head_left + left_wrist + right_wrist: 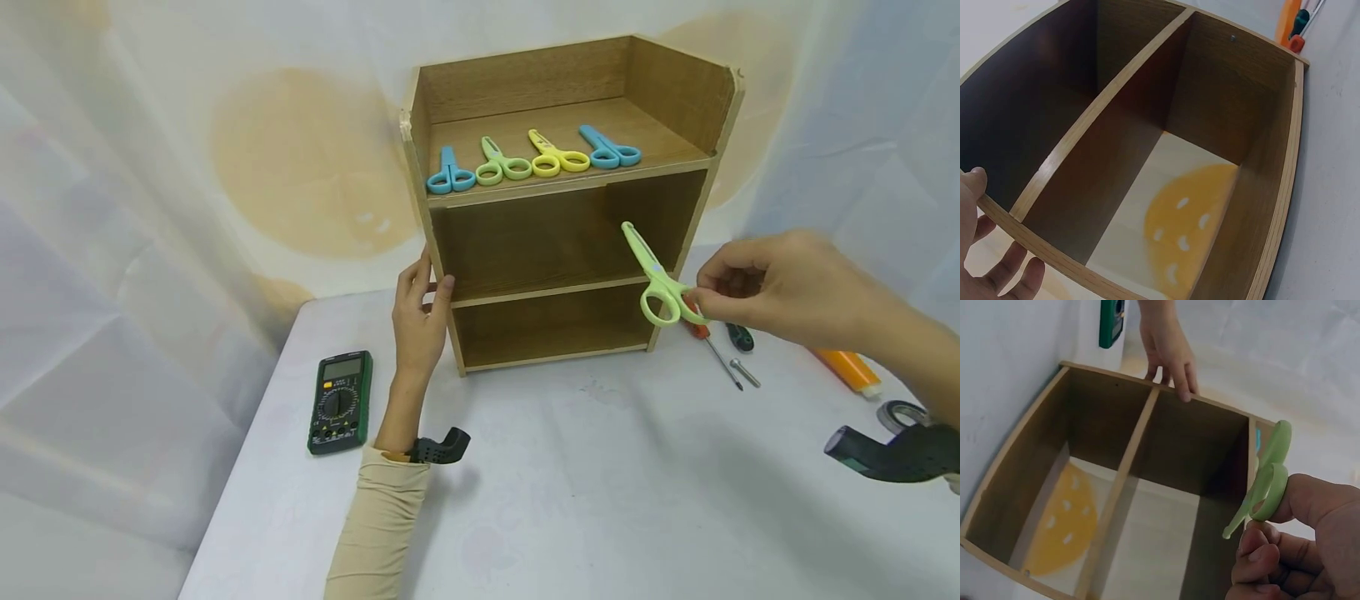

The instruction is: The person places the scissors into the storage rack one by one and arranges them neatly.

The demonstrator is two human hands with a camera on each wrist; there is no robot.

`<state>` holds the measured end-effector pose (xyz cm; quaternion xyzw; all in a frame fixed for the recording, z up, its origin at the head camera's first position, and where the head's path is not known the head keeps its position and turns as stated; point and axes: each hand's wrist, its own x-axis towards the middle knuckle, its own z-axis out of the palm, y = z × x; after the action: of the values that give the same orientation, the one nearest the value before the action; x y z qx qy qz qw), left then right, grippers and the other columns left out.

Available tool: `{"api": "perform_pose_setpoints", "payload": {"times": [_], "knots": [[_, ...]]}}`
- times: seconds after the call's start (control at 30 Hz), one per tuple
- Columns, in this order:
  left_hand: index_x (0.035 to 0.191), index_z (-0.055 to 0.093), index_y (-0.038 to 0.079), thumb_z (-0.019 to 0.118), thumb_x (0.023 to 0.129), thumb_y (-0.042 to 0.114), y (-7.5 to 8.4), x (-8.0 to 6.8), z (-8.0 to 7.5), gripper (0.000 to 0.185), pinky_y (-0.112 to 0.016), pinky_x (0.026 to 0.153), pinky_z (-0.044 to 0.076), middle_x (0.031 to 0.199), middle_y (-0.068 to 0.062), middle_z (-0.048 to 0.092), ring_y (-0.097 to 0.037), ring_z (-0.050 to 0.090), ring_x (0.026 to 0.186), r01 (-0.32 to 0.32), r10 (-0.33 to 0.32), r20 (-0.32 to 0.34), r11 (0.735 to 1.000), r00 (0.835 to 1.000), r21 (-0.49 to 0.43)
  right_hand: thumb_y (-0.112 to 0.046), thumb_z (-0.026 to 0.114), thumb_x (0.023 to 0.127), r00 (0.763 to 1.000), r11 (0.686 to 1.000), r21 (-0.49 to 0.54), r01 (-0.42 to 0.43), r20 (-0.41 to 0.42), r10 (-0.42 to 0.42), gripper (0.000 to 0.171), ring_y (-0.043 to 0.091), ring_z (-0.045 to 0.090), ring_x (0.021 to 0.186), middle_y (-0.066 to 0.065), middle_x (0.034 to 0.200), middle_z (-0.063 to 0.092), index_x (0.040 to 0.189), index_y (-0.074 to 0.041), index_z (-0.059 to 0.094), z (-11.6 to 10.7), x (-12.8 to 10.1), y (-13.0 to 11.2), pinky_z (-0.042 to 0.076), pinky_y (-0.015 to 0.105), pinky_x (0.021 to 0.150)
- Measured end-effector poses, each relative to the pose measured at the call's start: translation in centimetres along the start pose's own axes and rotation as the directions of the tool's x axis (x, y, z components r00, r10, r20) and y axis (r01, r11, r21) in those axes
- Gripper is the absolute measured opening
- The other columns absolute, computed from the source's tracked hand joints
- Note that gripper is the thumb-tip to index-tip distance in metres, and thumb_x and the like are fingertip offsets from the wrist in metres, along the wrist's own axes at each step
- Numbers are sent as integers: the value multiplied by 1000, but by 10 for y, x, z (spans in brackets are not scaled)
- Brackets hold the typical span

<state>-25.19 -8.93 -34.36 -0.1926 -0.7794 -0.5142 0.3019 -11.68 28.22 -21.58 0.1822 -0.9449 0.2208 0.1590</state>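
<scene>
My right hand (802, 287) pinches light green scissors (651, 260) by a handle ring, between thumb and fingertips. The blades point up and to the left, in front of the right side of a wooden shelf unit (525, 87). At the unit's left side panel, my left hand (420, 325) grips the edge, thumb at the front and the other fingers along the outside. On its top shelf lie blue scissors (448, 157), green scissors (492, 150), yellow scissors (542, 143) and another blue pair (596, 139) in a row, handles toward the front.
A multimeter (367, 392) lies on the table left of the unit. To the right are a red-handled screwdriver (701, 331), a dark green handle (740, 337), a bolt (745, 372), an orange tube (843, 371) and a tape roll (888, 417).
</scene>
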Motion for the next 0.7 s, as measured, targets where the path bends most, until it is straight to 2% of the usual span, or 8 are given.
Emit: {"api": "perform_pose_setpoints", "payload": {"times": [0.17, 0.33, 0.47, 0.7], "knots": [[156, 36, 23, 55, 105, 35, -1, 0, 0, 56, -35, 78, 56, 143, -3, 46, -19, 57, 110, 0, 0, -4, 1000, 1000, 4, -11, 83, 81, 1000, 1000, -29, 10, 2, -10, 14, 9, 49, 54, -10, 66, 60, 82, -19, 72, -8, 4, -2, 37, 21, 48], [156, 36, 21, 54, 105, 35, -1, 0, 1, 56, -35, 78, 55, 143, -4, 46, -19, 57, 110, 4, -4, -1, 1000, 1000, 5, -13, 81, 84, 999, 998, -56, -33, 30, 35, 9, 11, 50, 55, -6, 67, 61, 84, -16, 73, -15, 10, -1, 38, 22, 49], [156, 36, 21, 54, 105, 35, 0, 0, 1, 56, -34, 79, 55, 143, -4, 46, -19, 57, 110, 2, -2, 2, 1000, 1000, 3, -17, 78, 87, 996, 991, -117, -64, 46, 70, 6, 13, 51, 57, -5, 69, 62, 86, -15, 72, -23, 19, 2, 39, 24, 50], [156, 36, 21, 55, 105, 34, -1, 0, 1, 57, -34, 77, 54, 142, -4, 46, -19, 56, 108, -5, 5, -6, 1000, 1000, 4, -19, 77, 88, 998, 982, -182, -49, 35, 56, 9, 14, 50, 60, -2, 71, 63, 88, -11, 74, -39, 37, 6, 39, 23, 51]]}}
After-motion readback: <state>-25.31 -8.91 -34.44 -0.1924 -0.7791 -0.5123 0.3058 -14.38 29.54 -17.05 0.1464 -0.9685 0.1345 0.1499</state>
